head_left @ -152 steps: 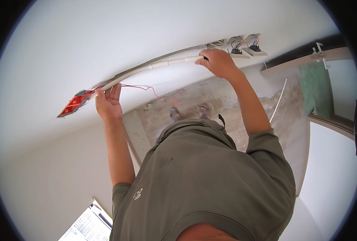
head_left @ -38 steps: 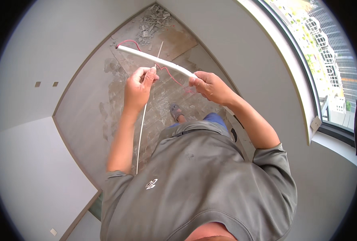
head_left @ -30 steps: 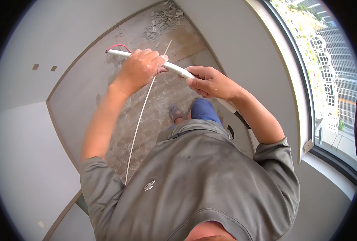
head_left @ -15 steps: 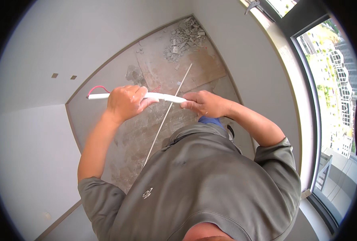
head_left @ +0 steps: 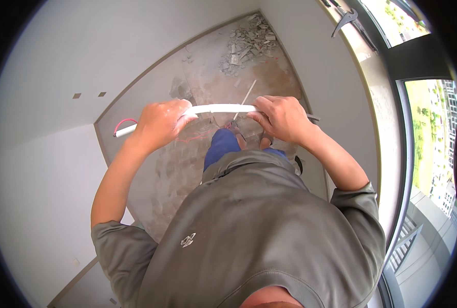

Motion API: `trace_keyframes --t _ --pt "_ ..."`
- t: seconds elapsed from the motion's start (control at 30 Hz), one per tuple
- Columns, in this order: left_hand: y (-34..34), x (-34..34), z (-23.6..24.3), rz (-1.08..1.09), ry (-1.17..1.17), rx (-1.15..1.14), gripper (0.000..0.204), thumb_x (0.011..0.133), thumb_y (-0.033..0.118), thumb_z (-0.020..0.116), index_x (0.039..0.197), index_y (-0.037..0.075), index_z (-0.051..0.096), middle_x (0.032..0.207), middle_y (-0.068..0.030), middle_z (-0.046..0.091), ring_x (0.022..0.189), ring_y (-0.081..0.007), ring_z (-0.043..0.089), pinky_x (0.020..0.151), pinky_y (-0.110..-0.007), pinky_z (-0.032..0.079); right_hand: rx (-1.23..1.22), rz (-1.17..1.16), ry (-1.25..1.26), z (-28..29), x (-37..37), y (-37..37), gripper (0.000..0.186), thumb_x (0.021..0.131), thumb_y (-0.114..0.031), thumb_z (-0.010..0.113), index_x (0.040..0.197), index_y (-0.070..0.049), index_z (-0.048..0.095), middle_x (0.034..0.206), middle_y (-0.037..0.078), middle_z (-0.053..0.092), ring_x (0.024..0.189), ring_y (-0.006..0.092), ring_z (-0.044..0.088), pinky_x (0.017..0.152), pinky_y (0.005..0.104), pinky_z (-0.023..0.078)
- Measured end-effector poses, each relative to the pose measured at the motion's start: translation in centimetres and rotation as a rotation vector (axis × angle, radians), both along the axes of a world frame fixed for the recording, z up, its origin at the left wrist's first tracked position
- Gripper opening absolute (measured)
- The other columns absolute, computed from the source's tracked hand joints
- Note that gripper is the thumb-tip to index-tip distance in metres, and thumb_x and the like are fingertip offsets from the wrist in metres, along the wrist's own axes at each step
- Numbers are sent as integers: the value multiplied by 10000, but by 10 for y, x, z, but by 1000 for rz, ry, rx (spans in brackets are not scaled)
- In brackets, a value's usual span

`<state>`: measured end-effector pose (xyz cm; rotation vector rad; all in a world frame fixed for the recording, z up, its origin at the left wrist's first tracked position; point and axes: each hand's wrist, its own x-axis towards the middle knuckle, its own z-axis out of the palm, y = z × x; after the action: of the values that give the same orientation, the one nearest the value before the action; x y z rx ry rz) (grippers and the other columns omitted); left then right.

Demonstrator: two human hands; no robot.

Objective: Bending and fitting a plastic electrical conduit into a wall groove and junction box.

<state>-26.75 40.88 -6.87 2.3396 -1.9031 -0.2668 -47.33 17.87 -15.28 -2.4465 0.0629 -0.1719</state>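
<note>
Between my hands, a white plastic conduit pipe (head_left: 223, 108) bows upward in a shallow arch, with a small nick or crease near its middle. My left hand (head_left: 162, 123) is closed around it, fingers over the top and thumb below. Past that hand, the pipe's left end sticks out, and a red wire (head_left: 125, 120) loops from it. My right hand (head_left: 282, 115) grips the pipe's other side, thumb underneath. Just beyond the right hand a short grey end (head_left: 313, 118) shows; I cannot tell what it belongs to.
A thin white rod (head_left: 248, 92) runs behind the pipe. Rubble (head_left: 249, 43) lies heaped in the far corner. On the window sill at the upper right sits a metal hand tool (head_left: 345, 20). Red wire (head_left: 192, 137) also shows near my legs, and two small openings (head_left: 77, 96) mark the left wall.
The pipe is more arched now. My right hand has moved right and up, and the left end of the pipe has dipped. My legs and feet have come into view.
</note>
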Motion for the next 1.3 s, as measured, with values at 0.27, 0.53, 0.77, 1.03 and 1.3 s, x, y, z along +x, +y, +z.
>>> trace_keyframes --t 0.27,0.53,0.77,1.03,1.3 --pt "-42 58 1 87 32 149 288 949 337 639 872 63 593 664 -116 614 593 -341 598 519 -442 449 -241 -78 -110 -2 50 -52 316 896 -359 686 839 -70 572 730 78 600 685 295 625 573 409 492" --pt "-74 169 6 80 107 240 407 957 431 609 798 58 590 546 -116 548 523 -332 545 492 -440 380 -302 -69 -37 10 150 -78 408 931 -467 618 812 -81 562 657 81 587 594 312 601 532 418 475" --pt "-91 293 11 31 137 269 408 970 445 586 822 65 603 537 -104 548 508 -313 544 498 -434 396 -295 -101 2 23 258 -85 413 924 -494 619 805 -102 569 642 66 592 594 292 613 523 403 485" --pt "-136 380 -31 -149 489 -147 322 973 386 605 919 68 594 616 -105 597 536 -334 566 516 -433 427 -406 -208 -53 33 350 -99 308 821 -355 746 834 -89 590 737 44 582 690 242 616 571 373 488" --pt "-191 429 -50 -67 324 48 303 978 345 604 937 48 560 652 -117 614 598 -348 611 535 -452 455 -386 -203 -54 20 414 -145 303 819 -345 740 823 -81 591 837 64 583 843 251 578 767 382 499"
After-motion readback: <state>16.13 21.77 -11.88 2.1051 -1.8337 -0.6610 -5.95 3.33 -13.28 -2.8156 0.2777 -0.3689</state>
